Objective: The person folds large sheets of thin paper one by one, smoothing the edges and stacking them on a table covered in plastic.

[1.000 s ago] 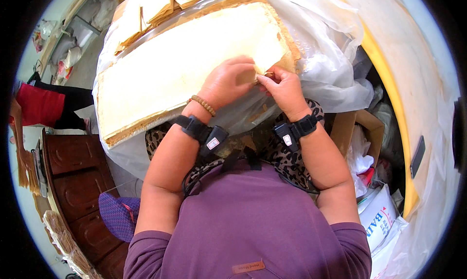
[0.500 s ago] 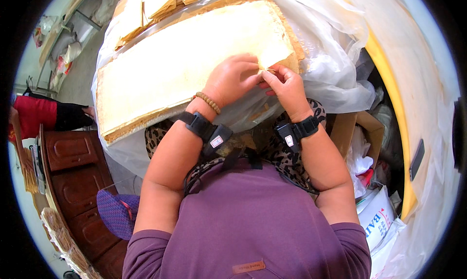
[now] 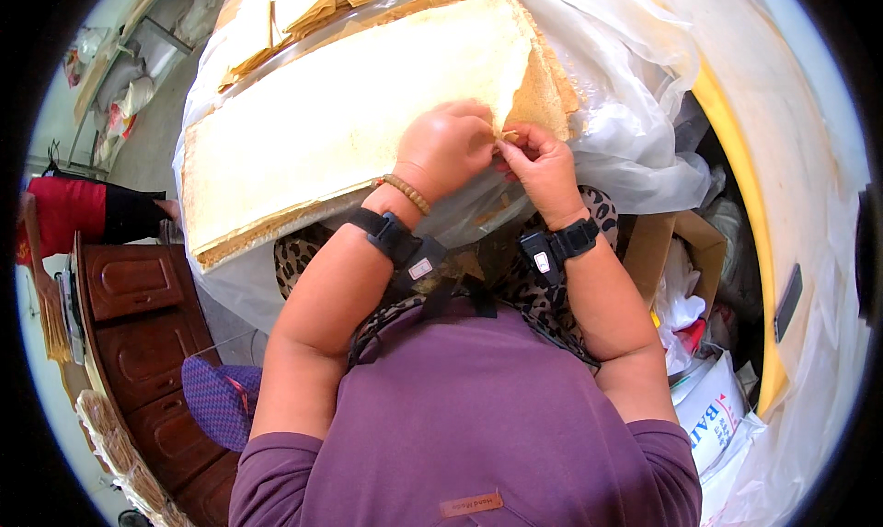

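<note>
A thick stack of thin, pale-yellow, paper-like sheets lies in front of me, its edges ragged and browner. At its near right corner, my left hand has its fingers closed on the top sheet's edge. My right hand pinches that corner just beside it, thumb against fingers. Between the two hands the edge is gathered up. The sheet's right side is peeled back, baring a rougher, tan layer beneath. My fingertips partly hide the exact grip.
More folded tan sheets lie beyond the stack. Clear plastic film covers the surface around it. To the right stand an open cardboard box, bags and a phone. Another person is at far left, beside a brown wooden cabinet.
The top sheet's right edge has been lifted and drawn leftward, showing more tan layer underneath. My left hand has shifted slightly right; my right hand stays nearly in place.
</note>
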Action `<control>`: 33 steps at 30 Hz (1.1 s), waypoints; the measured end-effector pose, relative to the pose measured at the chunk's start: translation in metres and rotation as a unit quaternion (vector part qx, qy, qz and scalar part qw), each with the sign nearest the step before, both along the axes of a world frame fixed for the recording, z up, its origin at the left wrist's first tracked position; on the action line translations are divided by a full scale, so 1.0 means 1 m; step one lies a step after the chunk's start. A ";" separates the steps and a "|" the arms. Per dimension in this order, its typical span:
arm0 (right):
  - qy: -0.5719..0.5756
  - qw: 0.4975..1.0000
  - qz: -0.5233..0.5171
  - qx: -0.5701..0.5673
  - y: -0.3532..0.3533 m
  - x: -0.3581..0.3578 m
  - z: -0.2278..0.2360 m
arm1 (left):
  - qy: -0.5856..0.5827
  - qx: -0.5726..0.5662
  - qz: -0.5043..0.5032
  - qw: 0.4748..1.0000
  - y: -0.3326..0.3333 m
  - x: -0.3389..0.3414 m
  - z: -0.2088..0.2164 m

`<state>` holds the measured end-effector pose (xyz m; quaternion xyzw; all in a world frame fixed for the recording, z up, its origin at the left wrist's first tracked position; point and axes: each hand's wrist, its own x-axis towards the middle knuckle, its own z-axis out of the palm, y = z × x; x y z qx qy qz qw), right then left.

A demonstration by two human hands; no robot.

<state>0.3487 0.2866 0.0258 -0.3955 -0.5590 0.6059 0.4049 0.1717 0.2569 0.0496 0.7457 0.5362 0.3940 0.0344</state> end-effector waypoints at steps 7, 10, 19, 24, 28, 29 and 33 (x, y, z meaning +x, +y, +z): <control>-0.038 0.997 -0.025 0.057 0.002 -0.001 -0.010 | 0.076 0.031 0.066 0.994 -0.002 0.013 -0.005; -0.081 0.988 -0.058 0.116 0.003 -0.006 -0.018 | 0.076 0.025 0.086 0.993 -0.004 0.017 -0.005; -0.144 0.981 -0.091 0.092 0.000 -0.014 -0.011 | 0.044 0.016 0.093 0.995 -0.005 0.018 -0.005; -0.092 0.992 -0.070 0.045 0.001 -0.010 -0.015 | 0.035 0.029 0.079 0.996 -0.005 0.017 -0.007; -0.152 0.983 -0.073 0.077 0.005 -0.009 -0.018 | 0.052 -0.003 0.100 0.994 -0.009 0.023 0.000; -0.152 0.983 -0.073 0.077 0.005 -0.008 -0.018 | 0.058 -0.019 0.106 0.992 -0.009 0.024 0.001; -0.115 0.987 -0.080 0.079 0.002 -0.007 -0.013 | 0.028 -0.027 0.094 0.995 -0.006 0.019 -0.004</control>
